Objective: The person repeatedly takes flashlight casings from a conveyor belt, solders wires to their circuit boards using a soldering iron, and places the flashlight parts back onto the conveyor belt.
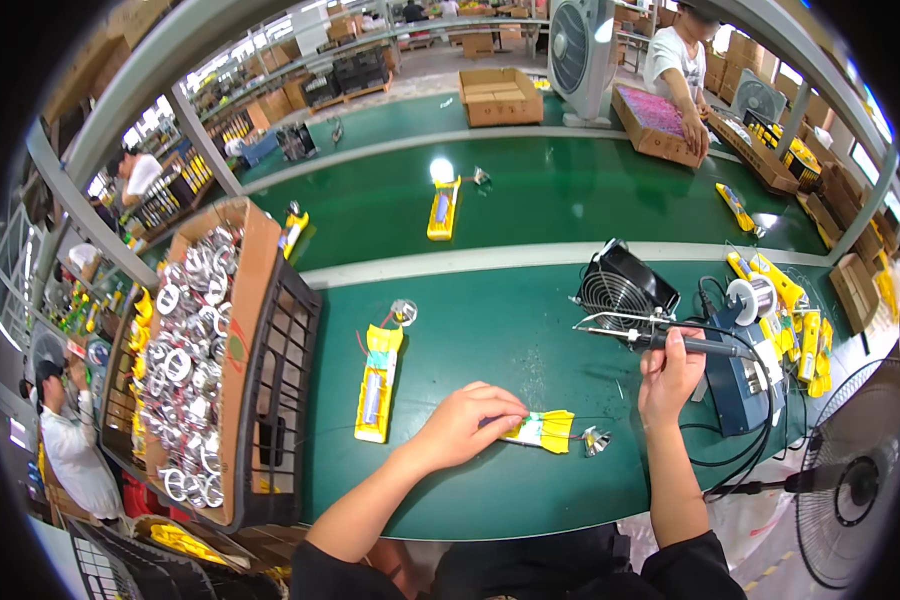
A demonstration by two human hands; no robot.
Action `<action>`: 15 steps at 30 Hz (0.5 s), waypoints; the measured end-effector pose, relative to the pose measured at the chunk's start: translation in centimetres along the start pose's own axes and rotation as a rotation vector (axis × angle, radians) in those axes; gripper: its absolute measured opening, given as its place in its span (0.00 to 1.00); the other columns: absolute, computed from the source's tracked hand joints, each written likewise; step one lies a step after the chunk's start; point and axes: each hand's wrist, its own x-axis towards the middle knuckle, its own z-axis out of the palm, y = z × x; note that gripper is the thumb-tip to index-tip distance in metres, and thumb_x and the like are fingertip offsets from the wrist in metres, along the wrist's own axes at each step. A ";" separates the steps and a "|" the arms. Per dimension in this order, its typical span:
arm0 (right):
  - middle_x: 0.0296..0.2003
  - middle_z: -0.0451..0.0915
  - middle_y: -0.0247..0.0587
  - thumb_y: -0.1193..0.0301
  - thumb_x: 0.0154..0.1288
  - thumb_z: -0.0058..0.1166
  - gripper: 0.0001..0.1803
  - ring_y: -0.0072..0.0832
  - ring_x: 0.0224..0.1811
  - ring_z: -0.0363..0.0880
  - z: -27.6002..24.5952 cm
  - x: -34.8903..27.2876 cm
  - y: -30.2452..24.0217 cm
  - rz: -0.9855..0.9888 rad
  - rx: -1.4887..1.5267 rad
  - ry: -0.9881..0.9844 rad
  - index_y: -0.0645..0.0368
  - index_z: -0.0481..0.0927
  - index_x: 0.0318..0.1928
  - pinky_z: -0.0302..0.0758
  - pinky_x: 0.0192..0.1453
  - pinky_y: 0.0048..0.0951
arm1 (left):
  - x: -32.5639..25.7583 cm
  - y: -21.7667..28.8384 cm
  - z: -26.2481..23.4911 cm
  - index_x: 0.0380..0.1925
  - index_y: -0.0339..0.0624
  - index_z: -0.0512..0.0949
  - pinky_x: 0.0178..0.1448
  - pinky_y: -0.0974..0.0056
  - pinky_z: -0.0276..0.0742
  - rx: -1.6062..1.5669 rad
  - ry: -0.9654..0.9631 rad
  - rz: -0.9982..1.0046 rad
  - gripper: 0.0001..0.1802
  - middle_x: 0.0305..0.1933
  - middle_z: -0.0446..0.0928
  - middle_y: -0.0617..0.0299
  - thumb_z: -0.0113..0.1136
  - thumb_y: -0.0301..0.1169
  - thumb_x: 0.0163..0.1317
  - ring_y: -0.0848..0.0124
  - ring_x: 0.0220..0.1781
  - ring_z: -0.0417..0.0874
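Observation:
My left hand (470, 425) lies at the near middle of the green bench, its fingers closed on one end of a yellow flashlight housing (554, 432). That end is hidden under the fingers. A small silver reflector (596, 441) is wired to the housing's right end. My right hand (671, 376) grips the dark handle of a soldering iron (715, 347), raised above the bench with its tip pointing left. Thin metal guides run along the iron's front. To the left, another yellow housing (374, 385) with a battery inside lies lengthwise, a reflector (403, 312) at its far end.
A carton of silver reflectors (245, 330) stands at left. Behind the iron sits a small black fan (638, 275). A blue soldering station (732, 390), a solder spool (753, 298) and yellow housings (810, 345) crowd the right. Across the far belt, a person (675, 70) handles a box.

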 end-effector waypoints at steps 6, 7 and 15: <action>0.14 0.61 0.29 0.72 0.60 0.43 0.06 0.13 0.11 0.56 -0.4 0.2 0.2 -0.010 -0.038 -0.048 0.58 0.61 0.31 0.53 0.13 0.15 | -0.4 0.0 1.5 0.28 0.43 0.77 0.42 0.63 0.66 0.099 0.146 0.028 0.05 0.28 0.77 0.65 0.54 0.29 0.51 0.68 0.34 0.74; 0.13 0.61 0.29 0.71 0.60 0.43 0.06 0.13 0.11 0.55 -0.4 0.2 0.1 -0.025 -0.038 -0.043 0.58 0.62 0.31 0.53 0.13 0.15 | -0.5 0.1 1.6 0.28 0.43 0.77 0.42 0.63 0.66 0.081 0.155 0.021 0.05 0.28 0.77 0.65 0.54 0.29 0.51 0.68 0.34 0.74; 0.10 0.59 0.29 0.69 0.61 0.40 0.06 0.13 0.08 0.50 0.2 -0.3 -0.3 -0.043 -0.073 -0.064 0.59 0.63 0.32 0.48 0.11 0.14 | -0.5 -0.5 1.2 0.21 0.43 0.75 0.37 0.67 0.66 0.014 0.199 0.043 0.03 0.27 0.75 0.64 0.58 0.28 0.46 0.68 0.29 0.72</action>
